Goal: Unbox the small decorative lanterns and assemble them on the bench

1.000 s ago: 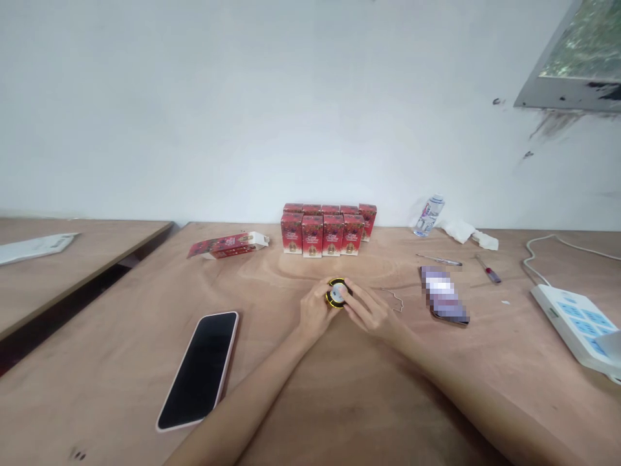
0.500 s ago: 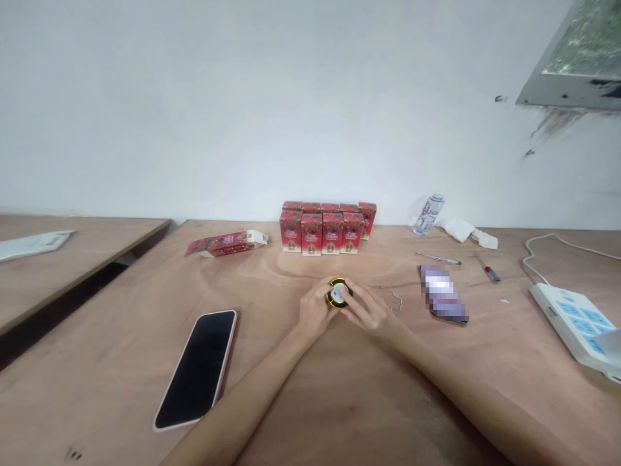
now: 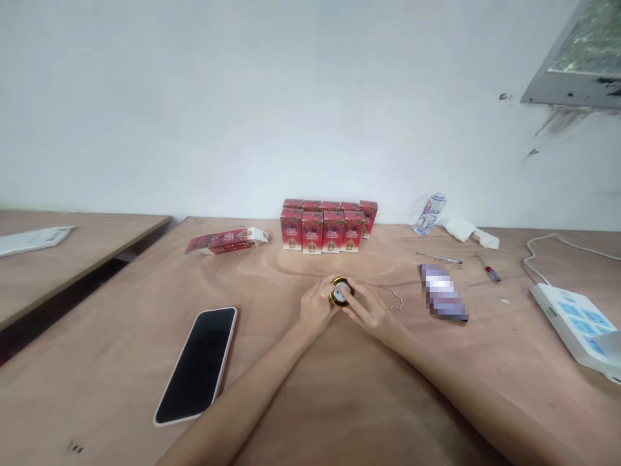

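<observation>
Both my hands meet at the middle of the wooden table (image 3: pixel 339 401) around a small round black-and-gold object with a pale top (image 3: pixel 341 292). My left hand (image 3: pixel 316 309) grips it from the left side and my right hand (image 3: pixel 371 310) grips it from the right, fingers curled on its rim. Behind them, against the wall, stands a block of several small red boxes (image 3: pixel 328 226). One red box (image 3: pixel 228 240) lies flat and open to the left of that block.
A black phone in a pink case (image 3: pixel 198 364) lies face up at front left. A bent wire (image 3: pixel 395 299), a blurred card (image 3: pixel 444 292), two small tools (image 3: pixel 439 258), a bottle (image 3: pixel 429 213), tissue (image 3: pixel 468 232) and a white power strip (image 3: pixel 575 322) lie right. A second table (image 3: pixel 72 259) stands left.
My hands stay together on the round object; its pale top has tilted slightly. The view has shifted a little.
</observation>
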`<state>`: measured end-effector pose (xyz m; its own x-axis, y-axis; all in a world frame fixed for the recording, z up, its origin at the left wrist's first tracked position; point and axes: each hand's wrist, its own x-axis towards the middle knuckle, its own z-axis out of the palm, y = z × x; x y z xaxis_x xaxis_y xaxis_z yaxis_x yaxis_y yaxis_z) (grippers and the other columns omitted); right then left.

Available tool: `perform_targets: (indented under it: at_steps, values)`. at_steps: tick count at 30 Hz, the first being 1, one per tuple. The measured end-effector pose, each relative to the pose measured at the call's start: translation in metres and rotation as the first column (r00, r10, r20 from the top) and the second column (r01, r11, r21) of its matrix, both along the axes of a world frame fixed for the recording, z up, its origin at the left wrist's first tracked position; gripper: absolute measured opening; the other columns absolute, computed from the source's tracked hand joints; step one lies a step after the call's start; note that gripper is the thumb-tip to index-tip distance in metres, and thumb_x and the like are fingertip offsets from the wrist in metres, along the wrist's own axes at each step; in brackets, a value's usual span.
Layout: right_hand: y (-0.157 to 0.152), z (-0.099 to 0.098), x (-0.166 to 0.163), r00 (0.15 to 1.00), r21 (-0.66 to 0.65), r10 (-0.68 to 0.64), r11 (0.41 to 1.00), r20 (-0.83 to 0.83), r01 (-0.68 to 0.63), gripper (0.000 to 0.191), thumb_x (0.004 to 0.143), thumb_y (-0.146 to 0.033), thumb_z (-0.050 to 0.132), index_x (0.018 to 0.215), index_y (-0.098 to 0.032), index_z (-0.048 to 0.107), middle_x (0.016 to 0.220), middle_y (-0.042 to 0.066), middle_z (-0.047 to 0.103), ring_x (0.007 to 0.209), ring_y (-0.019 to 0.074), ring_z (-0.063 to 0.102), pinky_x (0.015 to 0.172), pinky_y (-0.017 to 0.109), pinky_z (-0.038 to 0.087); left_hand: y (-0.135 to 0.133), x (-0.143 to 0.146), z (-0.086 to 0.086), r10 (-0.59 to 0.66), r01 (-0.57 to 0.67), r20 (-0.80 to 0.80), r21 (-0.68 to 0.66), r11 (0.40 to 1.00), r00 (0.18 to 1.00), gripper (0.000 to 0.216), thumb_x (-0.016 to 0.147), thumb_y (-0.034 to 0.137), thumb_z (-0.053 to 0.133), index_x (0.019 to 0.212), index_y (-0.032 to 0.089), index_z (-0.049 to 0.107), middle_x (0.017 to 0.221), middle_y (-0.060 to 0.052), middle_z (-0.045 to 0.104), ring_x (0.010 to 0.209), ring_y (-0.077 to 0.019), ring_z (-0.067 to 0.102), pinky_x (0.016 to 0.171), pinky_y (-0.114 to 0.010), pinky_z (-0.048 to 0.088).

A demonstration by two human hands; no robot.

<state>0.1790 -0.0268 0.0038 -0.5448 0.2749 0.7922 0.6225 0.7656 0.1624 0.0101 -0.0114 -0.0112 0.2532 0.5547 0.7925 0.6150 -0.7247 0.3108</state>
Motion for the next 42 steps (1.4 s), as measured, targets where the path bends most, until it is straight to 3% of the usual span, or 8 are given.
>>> perform_targets:
  at_steps: [5, 11, 19, 23, 27, 33, 37, 42]
  values:
    - [-0.003, -0.002, 0.004, 0.999, -0.073, -0.049, 0.996, -0.011, 0.048, 0.056, 0.086, -0.021, 0.051, 0.138, -0.016, 0.032, 0.132, 0.02, 0.045, 0.12, 0.0279, 0.047, 0.091, 0.042, 0.049, 0.0, -0.002, -0.001, 0.022, -0.021, 0.022, -0.051, 0.998, 1.0, 0.042, 0.082, 0.036, 0.057, 0.119, 0.021, 0.044, 0.107, -0.009, 0.063, 0.098, -0.0204, 0.061, 0.078, -0.03, 0.052]
    - [-0.002, -0.013, 0.04, 0.872, -0.23, -0.469, 0.872, -0.138, 0.432, 0.052, 0.085, -0.023, 0.047, 0.134, -0.011, 0.034, 0.138, 0.022, 0.035, 0.127, 0.0358, 0.034, 0.093, 0.057, 0.04, 0.001, -0.002, 0.002, 0.059, -0.045, 0.337, -0.05, 0.998, 0.94, 0.045, 0.068, 0.033, 0.069, 0.104, 0.018, 0.046, 0.098, -0.008, 0.057, 0.093, -0.0213, 0.058, 0.079, -0.034, 0.049]
    - [0.008, -0.021, 0.074, 0.679, -0.337, -0.713, 0.605, 0.173, 0.721, 0.02, 0.081, -0.017, 0.047, 0.086, -0.008, 0.065, 0.119, 0.023, 0.053, 0.111, 0.0364, 0.045, 0.088, 0.048, 0.04, 0.011, -0.004, 0.008, 0.339, 0.244, 0.802, -0.501, 0.83, 0.492, 0.036, 0.061, 0.042, 0.071, 0.081, 0.016, 0.055, 0.076, 0.0, 0.059, 0.073, -0.0147, 0.057, 0.071, -0.026, 0.044]
    - [0.016, -0.021, 0.069, 0.779, -0.458, -0.615, 0.662, 0.121, 0.593, 0.021, 0.083, -0.014, 0.04, 0.08, -0.011, 0.061, 0.101, 0.02, 0.062, 0.1, 0.0328, 0.052, 0.082, 0.047, 0.041, 0.018, -0.008, 0.001, 0.378, 0.327, 0.844, -0.505, 0.799, 0.38, 0.038, 0.064, 0.046, 0.066, 0.084, 0.017, 0.053, 0.078, 0.001, 0.057, 0.072, -0.0136, 0.057, 0.067, -0.025, 0.046]
    - [0.019, -0.021, 0.046, 0.817, -0.645, -0.468, 0.747, -0.337, 0.161, 0.018, 0.089, -0.03, 0.037, 0.083, -0.019, 0.05, 0.085, 0.01, 0.063, 0.08, 0.0233, 0.058, 0.076, 0.04, 0.045, 0.013, -0.01, 0.001, 0.388, 0.44, 0.871, -0.488, 0.754, 0.302, 0.041, 0.062, 0.046, 0.067, 0.088, 0.019, 0.051, 0.08, 0.001, 0.056, 0.071, -0.0131, 0.058, 0.062, -0.025, 0.049]
    - [0.023, -0.02, -0.008, 0.352, -0.554, -0.432, 0.715, -0.83, -0.427, 0.025, 0.083, -0.048, 0.048, 0.083, -0.024, 0.041, 0.068, -0.002, 0.06, 0.068, 0.0172, 0.06, 0.068, 0.033, 0.047, 0.003, -0.015, 0.0, 0.413, 0.486, 0.873, -0.487, 0.725, 0.259, 0.039, 0.063, 0.046, 0.067, 0.085, 0.02, 0.047, 0.082, 0.002, 0.054, 0.073, -0.0122, 0.057, 0.06, -0.024, 0.05]
    - [0.024, -0.02, -0.023, 0.204, -0.468, -0.429, 0.715, -0.88, -0.519, 0.027, 0.077, -0.045, 0.059, 0.082, -0.022, 0.047, 0.065, -0.003, 0.059, 0.063, 0.0157, 0.06, 0.064, 0.031, 0.047, 0.003, -0.017, -0.002, 0.412, 0.45, 0.851, -0.523, 0.723, 0.327, 0.042, 0.067, 0.048, 0.064, 0.099, 0.025, 0.049, 0.096, -0.001, 0.055, 0.079, -0.0141, 0.058, 0.058, -0.022, 0.051]
    - [0.02, -0.021, -0.017, 0.314, -0.546, -0.449, 0.727, -0.837, -0.417, 0.024, 0.075, -0.041, 0.062, 0.084, -0.02, 0.057, 0.078, 0.003, 0.067, 0.08, 0.0188, 0.063, 0.076, 0.033, 0.045, 0.003, -0.015, -0.003, 0.416, 0.416, 0.83, -0.55, 0.724, 0.373, 0.041, 0.069, 0.051, 0.061, 0.097, 0.023, 0.05, 0.097, -0.003, 0.054, 0.083, -0.0164, 0.058, 0.053, -0.021, 0.05]
